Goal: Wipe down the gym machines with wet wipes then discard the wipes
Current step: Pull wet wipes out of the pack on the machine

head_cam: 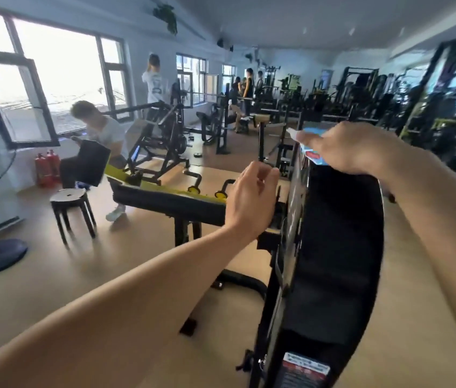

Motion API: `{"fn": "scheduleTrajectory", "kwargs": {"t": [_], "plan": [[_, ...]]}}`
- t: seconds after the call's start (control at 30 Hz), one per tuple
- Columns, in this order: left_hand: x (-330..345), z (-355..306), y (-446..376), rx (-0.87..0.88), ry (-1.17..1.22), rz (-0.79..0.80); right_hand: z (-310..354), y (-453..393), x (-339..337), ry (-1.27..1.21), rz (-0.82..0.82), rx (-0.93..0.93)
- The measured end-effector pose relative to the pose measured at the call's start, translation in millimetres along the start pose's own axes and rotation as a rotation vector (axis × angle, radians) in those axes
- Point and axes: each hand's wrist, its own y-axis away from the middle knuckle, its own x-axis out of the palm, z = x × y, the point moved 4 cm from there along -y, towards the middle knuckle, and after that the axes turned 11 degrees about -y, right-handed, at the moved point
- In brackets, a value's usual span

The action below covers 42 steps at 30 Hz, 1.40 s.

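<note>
- My right grip [333, 151] is pinching a blue wet-wipe pack [315, 158] against the top edge of the upright black pad [338, 247], fingers curled over the pack and the forefinger stretching out toward the left of the frame.
- My left grip [254, 191] is hanging just left of that pad with its fingers loosely curled; I am seeing nothing between them, so I am reading it as holding nothing.
- The pack is sitting in the centre-right of the frame, at the very top of the pad, with a white corner [292, 133] poking out past my right fingertip. I cannot tell whether that is a wipe coming out or part of the wrapper.
- The relation I am watching: the pack is lying up and to the right of my left grip, near it but apart, and the white corner is pointing left, toward that free hand.
- The pad's long axis is running from the pack down to the lower centre of the frame, tilting slightly, so any wiping stroke is going to travel down that line toward me.
- My left grip is the nearer free one, so I am judging that it is the hand to draw the wipe while the right steadies the pack.
- No wiping is under way yet, as far as I can judge; the task is looking early.
- A seated person [100, 141] is occupying the left-centre, well apart from my reach.
</note>
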Motion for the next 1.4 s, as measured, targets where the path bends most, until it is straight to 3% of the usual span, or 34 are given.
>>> {"fn": "scheduleTrajectory", "kwargs": {"t": [0.1, 0.3, 0.57, 0.77, 0.93, 1.13, 1.4], "plan": [[18.5, -23.7, -40.8, 0.027, 0.049, -0.037, -4.6, -7.9, -16.3, -0.039, 0.108, -0.119], [35.9, -50.7, -97.1, 0.033, 0.356, 0.015, -19.7, -26.1, -29.8, -0.197, 0.126, -0.174], [42.0, -39.5, -135.0, 0.281, 0.219, 0.589, -28.5, -45.2, -30.7, -0.219, 0.150, -0.098], [50.4, -53.0, -167.4, 0.350, 0.056, 0.783, -22.4, -53.5, -33.2, -0.176, 0.166, -0.007], [55.4, -69.6, -169.9, 0.485, -0.163, 1.096, -23.3, -49.8, -42.0, -0.195, 0.156, 0.119], [57.3, -82.6, -169.6, 0.594, -0.413, 1.088, -24.9, -57.2, -43.8, -0.154, 0.199, 0.290], [61.9, -77.7, -171.1, 0.564, -0.389, 1.041, -9.9, -66.9, -40.8, 0.047, 0.204, 0.286]]}}
